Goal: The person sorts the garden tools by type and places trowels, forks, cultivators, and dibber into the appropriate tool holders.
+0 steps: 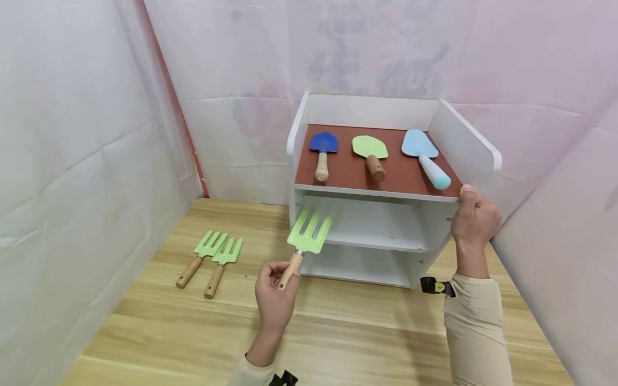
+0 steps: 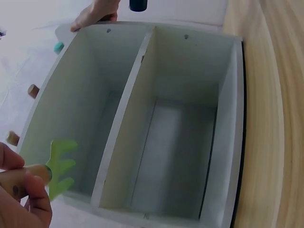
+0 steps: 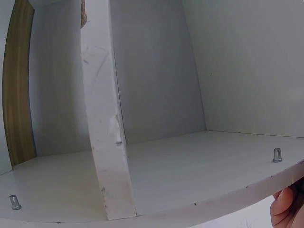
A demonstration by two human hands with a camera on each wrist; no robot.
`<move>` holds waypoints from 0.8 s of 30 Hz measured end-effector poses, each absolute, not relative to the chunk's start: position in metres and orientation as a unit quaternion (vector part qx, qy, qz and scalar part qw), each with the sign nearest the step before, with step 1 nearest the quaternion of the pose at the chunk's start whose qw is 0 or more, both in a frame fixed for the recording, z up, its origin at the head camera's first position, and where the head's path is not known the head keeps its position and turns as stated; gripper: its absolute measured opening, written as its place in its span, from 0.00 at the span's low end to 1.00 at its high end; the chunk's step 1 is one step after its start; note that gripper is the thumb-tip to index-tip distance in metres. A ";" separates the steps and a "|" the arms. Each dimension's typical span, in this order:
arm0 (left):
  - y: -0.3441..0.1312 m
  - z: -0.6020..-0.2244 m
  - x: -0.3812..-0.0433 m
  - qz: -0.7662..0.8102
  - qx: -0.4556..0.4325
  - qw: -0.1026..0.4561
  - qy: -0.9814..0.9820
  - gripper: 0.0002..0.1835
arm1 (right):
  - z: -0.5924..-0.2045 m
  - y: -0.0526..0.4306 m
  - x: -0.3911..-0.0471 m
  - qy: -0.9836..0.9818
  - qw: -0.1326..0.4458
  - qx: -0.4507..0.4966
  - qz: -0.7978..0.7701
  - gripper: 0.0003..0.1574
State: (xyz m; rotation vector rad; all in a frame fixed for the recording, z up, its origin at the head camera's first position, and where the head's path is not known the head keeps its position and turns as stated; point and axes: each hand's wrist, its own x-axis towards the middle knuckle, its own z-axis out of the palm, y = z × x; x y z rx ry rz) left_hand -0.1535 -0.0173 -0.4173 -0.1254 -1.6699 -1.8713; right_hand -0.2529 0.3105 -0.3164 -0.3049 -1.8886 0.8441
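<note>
My left hand (image 1: 276, 292) pinches the wooden handle of a green garden fork (image 1: 309, 236), its tines pointing at the middle compartment of a white shelf unit (image 1: 376, 195). In the left wrist view the fork (image 2: 61, 166) overlaps the upper of two bare compartments. My right hand (image 1: 475, 217) grips the front edge of the unit's right side panel, thumb at the top board's corner. On the brown top board (image 1: 345, 174) lie a blue trowel (image 1: 323, 143), a green trowel (image 1: 370, 147) and a light blue trowel (image 1: 419, 145), handles toward me.
Two more green garden forks (image 1: 205, 249) with wooden handles lie on the wooden table (image 1: 159, 338), left of the unit. White sheeting (image 1: 232, 53) hangs behind and at both sides. Metal shelf pins (image 3: 277, 155) stick out of the unit's inner side wall.
</note>
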 end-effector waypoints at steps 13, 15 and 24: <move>0.007 -0.389 -0.165 -0.664 -0.044 0.336 -0.666 0.09 | -0.312 0.310 -0.252 -0.780 0.504 -0.121 0.349 0.30; 0.008 -0.389 -0.168 -0.659 -0.038 0.338 -0.671 0.08 | -0.313 0.309 -0.252 -0.781 0.504 -0.122 0.348 0.30; 0.016 -0.390 -0.193 -0.656 -0.012 0.357 -0.664 0.07 | -0.317 0.308 -0.254 -0.778 0.503 -0.125 0.355 0.31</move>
